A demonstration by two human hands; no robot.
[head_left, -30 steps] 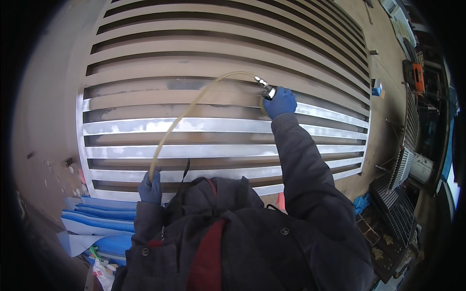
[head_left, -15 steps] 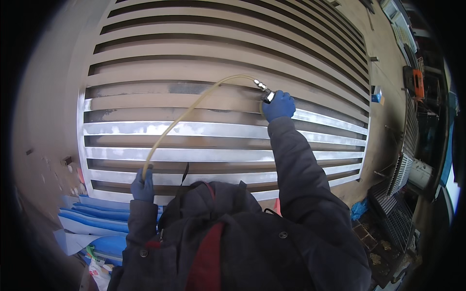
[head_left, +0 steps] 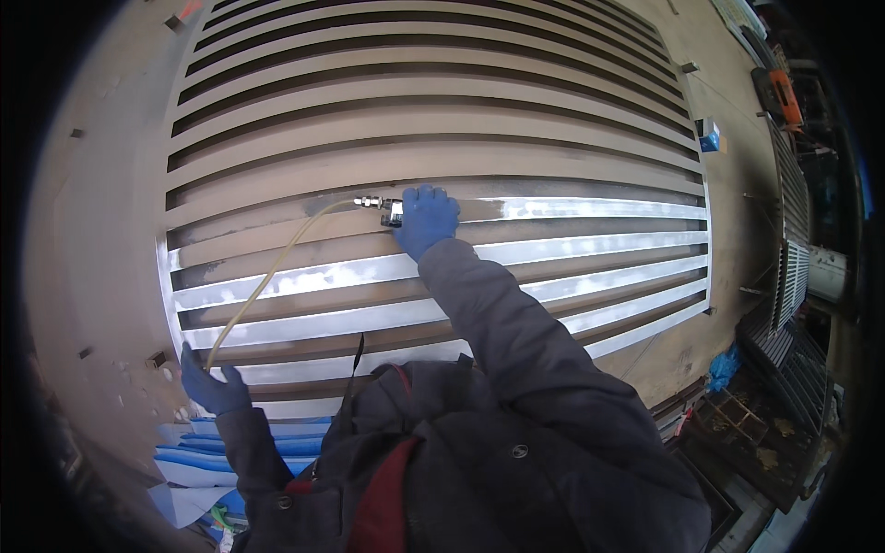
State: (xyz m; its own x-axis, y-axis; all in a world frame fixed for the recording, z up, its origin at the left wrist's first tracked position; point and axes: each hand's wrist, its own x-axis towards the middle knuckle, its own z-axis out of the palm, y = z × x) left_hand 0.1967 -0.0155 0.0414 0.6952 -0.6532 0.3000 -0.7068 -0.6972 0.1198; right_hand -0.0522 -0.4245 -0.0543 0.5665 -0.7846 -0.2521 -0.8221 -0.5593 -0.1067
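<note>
Blue gloves cover both hands. Nearest the viewer, below the slatted metal panel point(head_left: 442, 120), a dark jacket point(head_left: 479, 461) with a red lining fills the lower middle of the view. Just off the panel's lower left corner lies a stack of blue and white sheets point(head_left: 198, 461). At that same corner the left hand point(head_left: 210, 385) is curled shut around the lower end of a yellowish hose point(head_left: 267, 276), with a small dark block point(head_left: 159, 358) right beside it. From there the hose arcs up across the panel's shiny lower slats to a small metal nozzle tool point(head_left: 380, 205) near the panel's middle. The right hand point(head_left: 426, 219) is clenched around this tool, its tip lying against a slat where the bright cleaned strip meets dull brown metal. Above that line the panel's slats are all matt brown. Beyond the panel's right edge sit a small blue box point(head_left: 709, 138) and, farther off, an orange tool point(head_left: 782, 88).
</note>
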